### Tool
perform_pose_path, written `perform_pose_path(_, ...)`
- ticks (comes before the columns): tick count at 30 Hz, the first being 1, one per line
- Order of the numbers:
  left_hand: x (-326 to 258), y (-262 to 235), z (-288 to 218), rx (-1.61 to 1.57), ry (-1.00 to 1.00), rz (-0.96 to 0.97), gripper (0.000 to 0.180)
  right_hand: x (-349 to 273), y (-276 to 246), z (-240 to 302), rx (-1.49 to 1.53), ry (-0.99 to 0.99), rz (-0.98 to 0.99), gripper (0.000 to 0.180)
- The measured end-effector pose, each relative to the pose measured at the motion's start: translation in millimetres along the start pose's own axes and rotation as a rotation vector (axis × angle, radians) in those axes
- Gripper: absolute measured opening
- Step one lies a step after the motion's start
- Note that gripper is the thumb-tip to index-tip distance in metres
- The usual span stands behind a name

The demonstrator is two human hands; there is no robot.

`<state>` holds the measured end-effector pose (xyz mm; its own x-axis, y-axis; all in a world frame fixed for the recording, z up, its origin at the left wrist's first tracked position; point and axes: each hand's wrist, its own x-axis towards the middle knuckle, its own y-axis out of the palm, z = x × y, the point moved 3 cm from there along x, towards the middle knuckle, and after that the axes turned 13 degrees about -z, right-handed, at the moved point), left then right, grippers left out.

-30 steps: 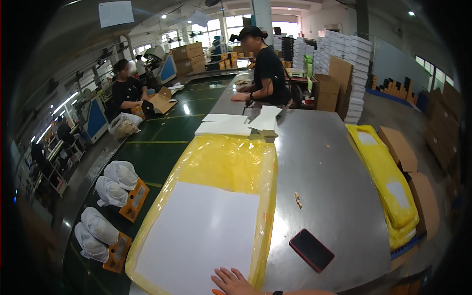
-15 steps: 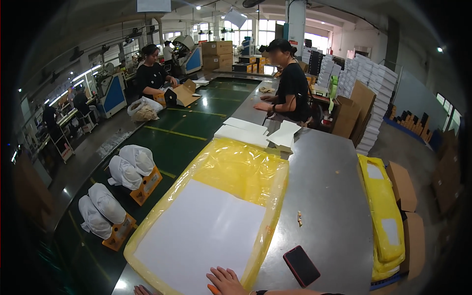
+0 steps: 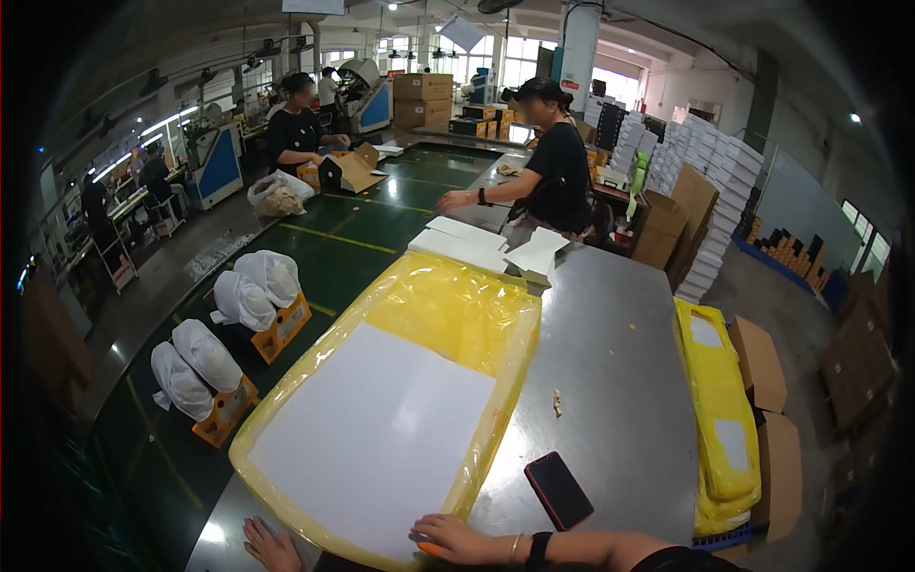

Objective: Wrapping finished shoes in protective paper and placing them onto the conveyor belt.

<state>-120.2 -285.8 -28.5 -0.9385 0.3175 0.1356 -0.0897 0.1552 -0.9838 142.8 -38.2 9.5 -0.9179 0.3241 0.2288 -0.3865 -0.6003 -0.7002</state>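
Note:
A wide yellow plastic-wrapped pack [image 3: 453, 310] with a large white sheet [image 3: 367, 429] on top lies in front of me on the metal table. My right hand [image 3: 462, 541] rests on its near right corner. A small orange piece [image 3: 436, 550] shows under the thumb and moves with that hand; its kind is hidden. My left hand [image 3: 272, 546] lies at the table edge by the pack's near left corner, fingers spread, holding nothing. Right of the pack lie a dark phone [image 3: 559, 490] with a red rim and a small colourful wrapped thing [image 3: 558, 403].
White flat boxes [image 3: 459, 245] sit beyond the pack. On the green conveyor [image 3: 334, 248] at left, white-wrapped bundles [image 3: 208, 357] rest on orange boxes [image 3: 229, 417]. More yellow packs [image 3: 715, 419] and open cartons [image 3: 780, 472] stand at right. Two co-workers stand farther off, one [image 3: 558, 153] beside the table.
The view has shifted slightly. My left hand shows more fully, and my right forearm now lies across the lower edge. The co-worker at the table has raised an arm toward the conveyor.

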Motion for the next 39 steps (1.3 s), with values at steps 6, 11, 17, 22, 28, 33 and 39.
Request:
perform_pose_path(6,2.9,3.4,3.6,0.029,0.013,-0.007,0.066,-64.9,-45.0,-13.0,0.385,0.359,0.494,0.045)
perform_pose_path(11,-2.1,-10.5,2.9,0.046,-0.040,0.023,0.067,-146.0,-110.8,-8.6,0.684,0.895,0.379,0.052)
perform_pose_path(17,-5.2,-6.9,-0.3,0.081,-0.018,0.017,0.068,-226.7,-86.1,-63.0,0.672,1.055,0.162,0.051)
perform_pose_path(22,-19.3,7.0,3.3,0.187,-0.311,0.028,0.068,-291.7,-86.2,-110.3,0.613,1.183,-0.051,0.050)
perform_pose_path(28,-53.0,81.1,51.5,0.632,-0.022,0.115,0.048,-399.9,-76.1,-123.0,0.580,1.343,-0.280,0.048)
perform_pose_path(33,-128.5,107.4,-52.4,0.702,0.449,0.352,0.046,-531.6,-52.9,-93.8,0.562,1.491,-0.489,0.048)
perform_pose_path(39,-316.8,50.7,-221.0,0.620,1.042,0.916,0.062,-708.7,7.7,-2.5,0.600,1.674,-0.755,0.046)
